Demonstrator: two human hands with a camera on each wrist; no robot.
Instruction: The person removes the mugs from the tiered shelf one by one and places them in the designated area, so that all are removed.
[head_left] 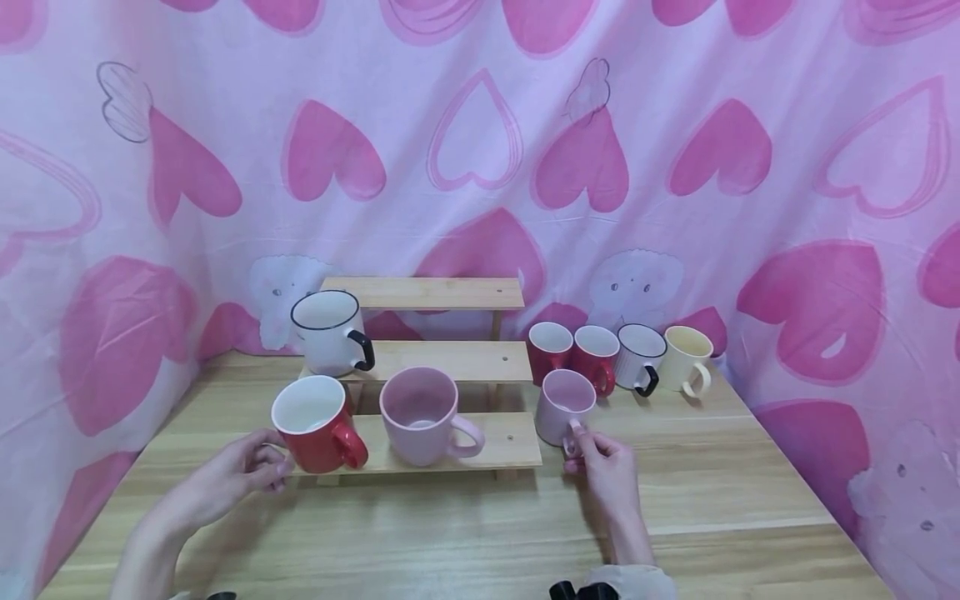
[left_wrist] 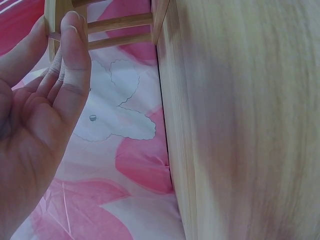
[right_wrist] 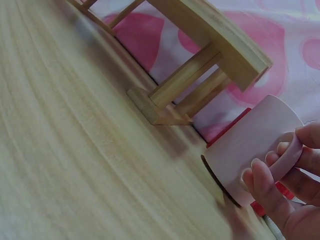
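My right hand [head_left: 607, 467] grips the handle of a small pink mug [head_left: 562, 404], just right of the tiered wooden shelf [head_left: 517, 450]. In the right wrist view my fingers curl round that pink handle; whether the mug's base touches the table I cannot tell. At the shelf's left end, my left hand [head_left: 236, 475] pinches the end of the lowest board [left_wrist: 60, 20] between thumb and fingers. Beside it on that board stands a red mug [head_left: 318, 442], followed by a larger pink mug [head_left: 422, 433]. Above them, a white black-rimmed mug [head_left: 326, 337] sits on the middle board.
Behind the small pink mug stand two red mugs [head_left: 543, 362], a white black-handled mug [head_left: 637, 358] and a cream mug [head_left: 684, 362], in a row. The top board [head_left: 427, 293] rises at the back. A heart-patterned cloth [head_left: 480, 233] hangs behind the wooden table [head_left: 420, 542].
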